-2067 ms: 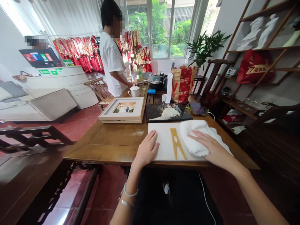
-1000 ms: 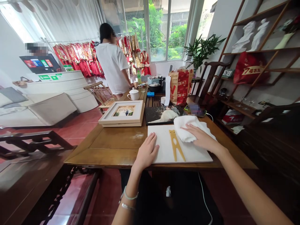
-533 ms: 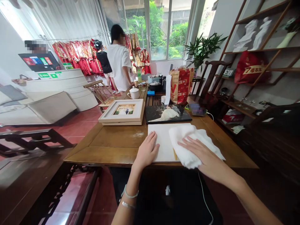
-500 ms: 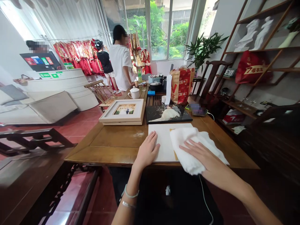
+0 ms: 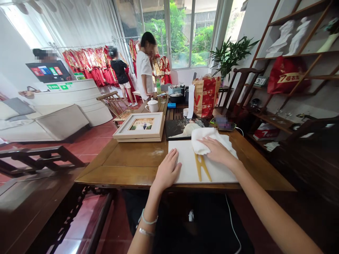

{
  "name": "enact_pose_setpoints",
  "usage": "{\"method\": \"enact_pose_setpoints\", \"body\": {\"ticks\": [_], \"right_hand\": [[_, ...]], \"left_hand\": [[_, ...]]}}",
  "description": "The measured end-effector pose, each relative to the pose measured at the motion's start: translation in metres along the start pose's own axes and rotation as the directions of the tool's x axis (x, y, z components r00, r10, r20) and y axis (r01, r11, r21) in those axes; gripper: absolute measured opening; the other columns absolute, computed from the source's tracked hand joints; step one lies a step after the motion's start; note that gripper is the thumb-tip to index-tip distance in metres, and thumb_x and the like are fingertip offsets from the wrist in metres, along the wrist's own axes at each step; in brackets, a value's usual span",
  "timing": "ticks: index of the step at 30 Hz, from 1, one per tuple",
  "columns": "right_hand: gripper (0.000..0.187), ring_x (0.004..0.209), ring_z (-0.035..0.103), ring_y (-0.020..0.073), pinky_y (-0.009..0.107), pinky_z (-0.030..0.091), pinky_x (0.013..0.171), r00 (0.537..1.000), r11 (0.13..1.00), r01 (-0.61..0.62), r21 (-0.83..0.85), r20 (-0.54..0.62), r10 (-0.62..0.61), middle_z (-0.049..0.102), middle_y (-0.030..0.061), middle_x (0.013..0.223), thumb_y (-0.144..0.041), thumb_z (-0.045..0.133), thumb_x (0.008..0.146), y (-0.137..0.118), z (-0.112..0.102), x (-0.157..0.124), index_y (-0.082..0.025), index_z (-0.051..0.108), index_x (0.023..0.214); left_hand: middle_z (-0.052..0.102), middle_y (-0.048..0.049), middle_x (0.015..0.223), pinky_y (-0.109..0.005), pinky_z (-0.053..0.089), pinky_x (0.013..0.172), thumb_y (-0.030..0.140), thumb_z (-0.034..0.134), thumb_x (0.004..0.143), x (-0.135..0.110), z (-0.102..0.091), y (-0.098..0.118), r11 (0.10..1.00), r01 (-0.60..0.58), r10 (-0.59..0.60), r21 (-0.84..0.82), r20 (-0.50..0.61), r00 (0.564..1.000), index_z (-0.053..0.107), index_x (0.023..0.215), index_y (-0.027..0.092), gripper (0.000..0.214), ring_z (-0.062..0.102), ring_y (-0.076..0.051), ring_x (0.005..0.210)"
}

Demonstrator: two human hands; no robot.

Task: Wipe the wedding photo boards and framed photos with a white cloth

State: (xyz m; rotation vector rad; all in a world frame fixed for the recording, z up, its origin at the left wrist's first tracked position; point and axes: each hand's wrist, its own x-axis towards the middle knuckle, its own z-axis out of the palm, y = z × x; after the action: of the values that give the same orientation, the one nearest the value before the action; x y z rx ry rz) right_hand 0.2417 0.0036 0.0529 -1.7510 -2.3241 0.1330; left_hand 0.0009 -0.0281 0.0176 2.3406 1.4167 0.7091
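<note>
A flat white board point(image 5: 182, 169) lies at the table's near edge, with a yellow forked piece point(image 5: 202, 169) on its face that looks like a stand. My left hand point(image 5: 168, 169) rests on the board's left side, fingers stretched out and holding nothing. A folded white cloth point(image 5: 201, 135) is under my right hand point(image 5: 218, 151), which presses it against the upper part of the board. The cloth covers the top of the yellow piece and overlaps the corner of a dark photo panel point(image 5: 173, 128) behind. My right thumb is mostly hidden.
A framed photo point(image 5: 140, 125) lies left of the panel, with a lidded white cup point(image 5: 152, 105) behind it. A paper bag point(image 5: 205, 97) and a phone with a cable point(image 5: 224, 124) are at the right. A person in white point(image 5: 144, 70) stands beyond the table.
My right hand and the cloth have moved away from me, up the board, uncovering the yellow piece's lower legs. My left hand has stayed in place. The person in white has shifted right and turned.
</note>
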Motion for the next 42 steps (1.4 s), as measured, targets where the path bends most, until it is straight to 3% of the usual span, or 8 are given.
{"method": "enact_pose_setpoints", "body": {"ticks": [3,6,19,23,28,31,36,42], "right_hand": [[0.066,0.138,0.035,0.0309,0.05,0.027,0.112,1.0,1.0,0.02,-0.007,0.003,-0.02,0.047,0.0129,0.146,-0.004,0.045,0.074,-0.018,0.003,0.022,-0.015,0.05,0.139],[0.068,0.141,0.029,0.03,0.05,0.022,0.114,0.997,0.997,0.077,-0.019,0.012,-0.077,0.044,0.0133,0.148,-0.003,0.047,0.073,-0.039,0.007,0.016,-0.016,0.048,0.14],[0.104,0.145,0.02,0.0214,0.05,0.021,0.117,0.963,0.964,0.267,0.011,0.034,-0.267,0.032,0.0005,0.156,0.007,0.04,0.049,-0.068,0.003,-0.125,-0.03,0.037,0.146],[0.092,0.142,0.027,0.019,0.045,0.024,0.117,0.98,0.983,0.176,0.05,0.085,-0.179,0.04,0.0006,0.152,0.002,0.041,0.056,-0.058,-0.007,-0.104,-0.026,0.042,0.144],[0.074,0.14,0.033,0.0269,0.047,0.026,0.114,0.999,0.998,-0.03,-0.05,-0.014,0.029,0.044,0.0105,0.149,-0.002,0.046,0.068,-0.043,0.0,-0.035,-0.016,0.047,0.141],[0.067,0.14,0.029,0.0334,0.053,0.023,0.113,0.997,0.995,-0.06,-0.084,-0.062,0.055,0.044,0.016,0.148,-0.005,0.048,0.073,-0.047,0.009,-0.012,-0.011,0.047,0.139],[0.067,0.141,0.027,0.0309,0.054,0.012,0.116,0.996,0.995,0.042,-0.091,-0.07,-0.048,0.043,0.0167,0.148,-0.001,0.046,0.07,-0.081,0.019,-0.026,-0.006,0.047,0.137],[0.072,0.139,0.033,0.03,0.056,0.015,0.116,0.989,0.994,0.106,0.01,-0.103,-0.104,0.047,0.0185,0.144,0.002,0.041,0.066,-0.118,0.022,-0.071,-0.003,0.046,0.138]], "left_hand": [[0.038,-0.0125,0.152,-0.043,0.028,0.119,0.029,0.041,0.094,0.0,0.0,0.0,1.0,0.002,-0.002,0.01,0.013,1.0,0.044,0.14,0.012,0.049,0.029,-0.024,0.145],[0.037,-0.0129,0.153,-0.041,0.026,0.119,0.029,0.04,0.094,0.001,0.0,0.001,1.0,0.009,-0.01,0.021,0.031,0.999,0.042,0.141,0.01,0.051,0.027,-0.023,0.145],[0.034,-0.0114,0.154,-0.04,0.027,0.119,0.021,0.038,0.092,0.0,-0.003,0.004,0.999,0.039,-0.041,0.033,0.065,0.997,0.041,0.142,0.01,0.051,0.025,-0.022,0.146],[0.035,-0.0125,0.154,-0.041,0.026,0.12,0.027,0.038,0.093,0.0,-0.001,0.002,1.0,0.023,-0.024,0.021,0.05,0.998,0.042,0.141,0.01,0.051,0.026,-0.023,0.146],[0.036,-0.0105,0.153,-0.043,0.026,0.119,0.029,0.04,0.094,-0.001,0.001,-0.002,1.0,0.003,-0.003,-0.006,0.017,1.0,0.042,0.141,0.014,0.049,0.027,-0.022,0.145],[0.037,-0.0093,0.153,-0.041,0.025,0.12,0.029,0.036,0.096,-0.001,0.002,-0.003,0.999,0.013,-0.013,-0.041,0.005,1.0,0.044,0.14,0.014,0.048,0.027,-0.02,0.145],[0.044,-0.0056,0.149,-0.036,0.026,0.12,0.036,0.026,0.1,-0.001,-0.001,0.003,0.982,0.091,-0.097,-0.168,-0.027,0.995,0.05,0.137,0.017,0.048,0.034,-0.017,0.143],[0.044,-0.0052,0.149,-0.036,0.028,0.119,0.039,0.022,0.1,-0.002,-0.005,0.009,0.953,0.158,-0.173,-0.258,-0.034,0.984,0.05,0.138,0.016,0.052,0.036,-0.018,0.141]]}}
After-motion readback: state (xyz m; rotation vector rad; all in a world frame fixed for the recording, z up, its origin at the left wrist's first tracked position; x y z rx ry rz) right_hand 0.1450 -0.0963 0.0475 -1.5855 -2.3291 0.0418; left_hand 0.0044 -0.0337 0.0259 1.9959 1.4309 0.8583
